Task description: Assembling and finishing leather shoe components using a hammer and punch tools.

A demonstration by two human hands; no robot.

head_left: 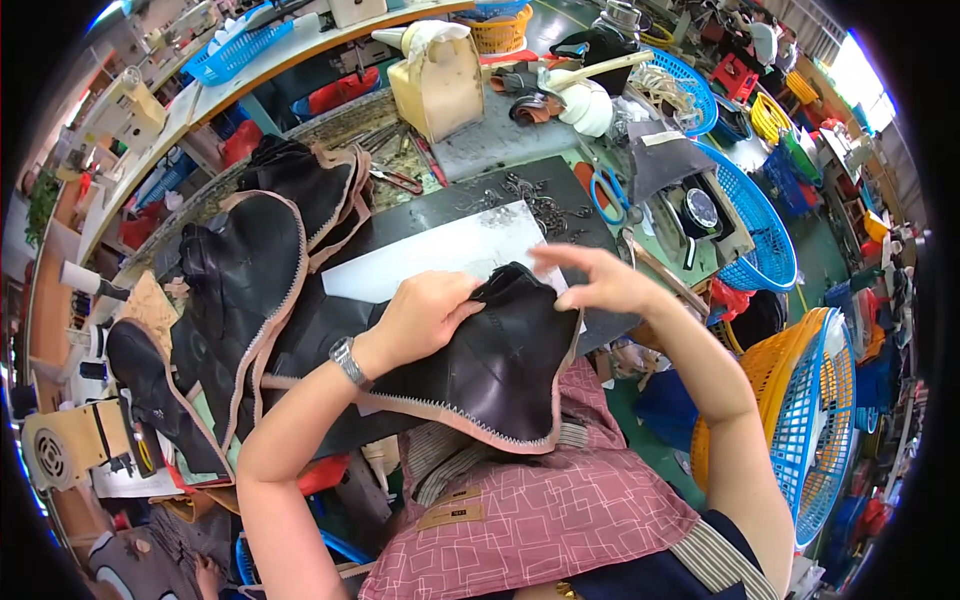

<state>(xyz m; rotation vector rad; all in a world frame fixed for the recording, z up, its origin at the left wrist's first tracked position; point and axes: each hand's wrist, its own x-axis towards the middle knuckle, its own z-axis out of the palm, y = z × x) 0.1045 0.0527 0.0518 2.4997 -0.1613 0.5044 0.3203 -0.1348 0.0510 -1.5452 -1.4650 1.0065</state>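
A black leather boot upper (495,375) with a pale stitched edge lies across the near side of the bench, its lower part over my lap. My left hand (425,315), with a metal watch at the wrist, is closed on its gathered top. Beside the upper's right edge, my right hand (605,280) has its fingers spread apart, the thumb close to the leather; whether it touches, I cannot tell. A white board (440,250) lies just beyond the upper. More black uppers (245,270) are piled to the left.
Small dark metal pieces (545,210) lie beyond the board, with blue-handled scissors (608,192) to their right. Red-handled pliers (397,181) rest near the pile. A cream block-shaped holder (440,90) stands farther back. Yellow and blue baskets (770,370) are stacked at right. Another person's hand (205,577) shows lower left.
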